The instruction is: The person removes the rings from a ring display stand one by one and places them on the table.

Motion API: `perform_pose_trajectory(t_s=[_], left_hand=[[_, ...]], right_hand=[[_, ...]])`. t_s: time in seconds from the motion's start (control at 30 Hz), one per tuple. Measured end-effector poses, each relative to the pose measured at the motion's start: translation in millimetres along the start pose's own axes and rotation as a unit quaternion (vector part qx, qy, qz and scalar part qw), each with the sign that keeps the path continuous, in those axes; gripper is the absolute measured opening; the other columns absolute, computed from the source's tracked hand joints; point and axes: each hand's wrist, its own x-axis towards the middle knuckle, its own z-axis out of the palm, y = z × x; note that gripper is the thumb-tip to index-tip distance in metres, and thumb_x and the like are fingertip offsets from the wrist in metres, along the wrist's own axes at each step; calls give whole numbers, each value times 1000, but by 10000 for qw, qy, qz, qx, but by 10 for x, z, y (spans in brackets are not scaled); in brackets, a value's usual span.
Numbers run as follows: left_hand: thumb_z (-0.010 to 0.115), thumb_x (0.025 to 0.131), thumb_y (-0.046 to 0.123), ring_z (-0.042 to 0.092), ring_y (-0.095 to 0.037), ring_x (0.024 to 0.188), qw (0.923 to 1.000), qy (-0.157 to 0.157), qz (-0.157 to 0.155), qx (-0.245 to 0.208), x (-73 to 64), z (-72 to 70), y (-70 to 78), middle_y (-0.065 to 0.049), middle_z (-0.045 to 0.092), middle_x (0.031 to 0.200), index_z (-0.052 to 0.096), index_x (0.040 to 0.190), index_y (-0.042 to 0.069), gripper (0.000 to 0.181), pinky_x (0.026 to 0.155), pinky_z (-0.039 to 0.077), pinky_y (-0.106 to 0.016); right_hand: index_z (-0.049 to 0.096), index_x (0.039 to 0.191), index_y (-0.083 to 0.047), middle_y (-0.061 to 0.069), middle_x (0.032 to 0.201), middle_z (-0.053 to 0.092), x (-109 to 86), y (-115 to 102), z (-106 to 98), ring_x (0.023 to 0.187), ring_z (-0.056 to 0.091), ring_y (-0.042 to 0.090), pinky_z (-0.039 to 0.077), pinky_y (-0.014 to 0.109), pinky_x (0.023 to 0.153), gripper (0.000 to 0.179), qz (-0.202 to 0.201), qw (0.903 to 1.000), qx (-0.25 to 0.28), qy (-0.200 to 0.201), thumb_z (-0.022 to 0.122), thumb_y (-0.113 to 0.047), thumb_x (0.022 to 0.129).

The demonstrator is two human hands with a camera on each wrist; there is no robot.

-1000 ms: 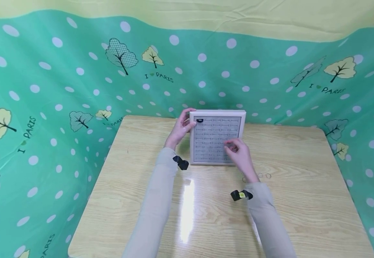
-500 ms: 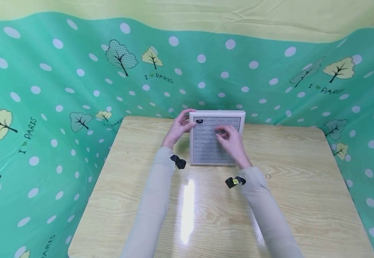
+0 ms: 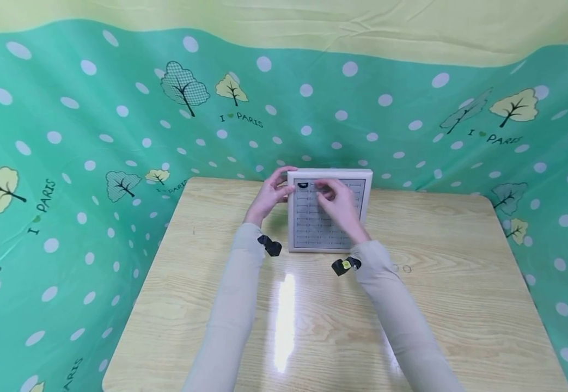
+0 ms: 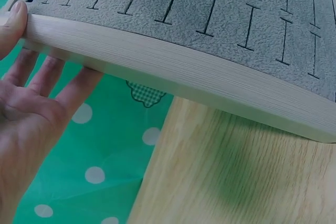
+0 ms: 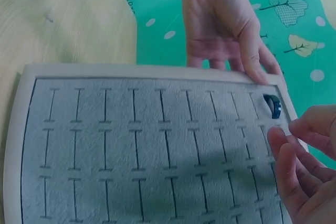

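Note:
A ring display tray [image 3: 307, 228], with grey slotted padding inside a pale frame, stands propped up at the back of the table. At its upper left corner my left hand [image 3: 266, 197] grips the frame, thumb on the front edge and fingers behind, as the left wrist view also shows. A dark ring [image 5: 272, 106] sits in the corner slot beside that thumb. My right hand [image 3: 339, 202] is at the top row, just right of the dark ring, fingertips drawn together close over the padding. I cannot tell whether they pinch a small ring.
Two thin rings [image 3: 407, 269] lie on the wooden table [image 3: 460, 305] to the right of my right forearm. A green dotted curtain [image 3: 244, 147] hangs behind the tray and along both sides. A bright reflection crosses the tabletop in front.
My right hand has moved up and left across the tray, from its lower right part to the top row near the dark ring. The left hand keeps its grip on the corner.

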Motion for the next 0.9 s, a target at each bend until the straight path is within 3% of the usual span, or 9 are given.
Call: perform_pose_trajectory(t_s=[0.27,0.53,0.9], left_hand=[[60,92,0,60,-32,107,10000,-50,20,21,5,6,36,-13,54,132,49,136,16,48,81,54,-46],[59,93,-2,60,-31,105,9998,-115,75,150,-2,6,65,-14,53,131,47,136,12,47,77,55,-44],[60,93,1,59,-32,108,9995,-138,45,285,-5,-3,70,-15,53,130,48,136,14,46,80,54,-46]], right_hand=[[66,114,-1,12,101,59,97,-36,193,76,53,20,46,28,65,30,-242,9994,-240,-79,65,0,85],[68,110,0,9,92,58,131,-72,340,74,52,19,45,26,62,25,35,9995,-277,138,68,-2,85],[67,94,-1,5,78,55,162,-120,369,64,47,16,37,24,55,7,355,9985,-261,324,66,-4,88]])
